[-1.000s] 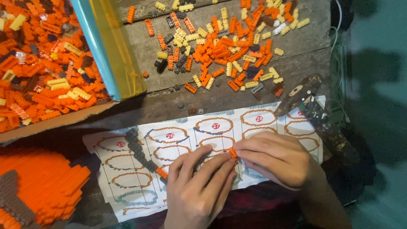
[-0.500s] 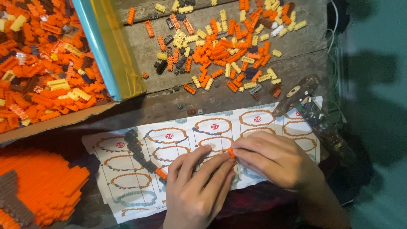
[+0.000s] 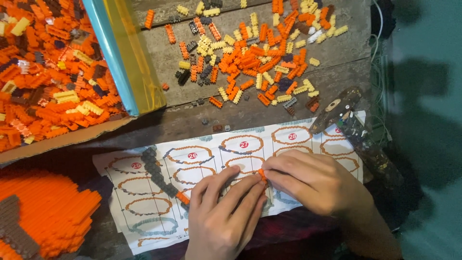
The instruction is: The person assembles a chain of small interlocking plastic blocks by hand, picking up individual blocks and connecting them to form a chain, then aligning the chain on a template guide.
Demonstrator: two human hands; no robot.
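Note:
My left hand (image 3: 224,214) and my right hand (image 3: 310,180) meet over a printed instruction sheet (image 3: 144,212) with rows of oval ring diagrams. Both pinch a small orange brick piece (image 3: 262,174) between their fingertips. A curved strip of dark grey bricks (image 3: 155,169) with an orange end (image 3: 183,197) lies on the sheet, just left of my left hand.
A cardboard box (image 3: 72,137) full of orange, yellow and dark bricks sits top left, with a blue and yellow panel (image 3: 127,58) at its side. Several loose bricks (image 3: 250,53) lie scattered on the wooden table. A large orange brick model (image 3: 43,216) stands bottom left. A paint-spattered tool (image 3: 356,130) lies at right.

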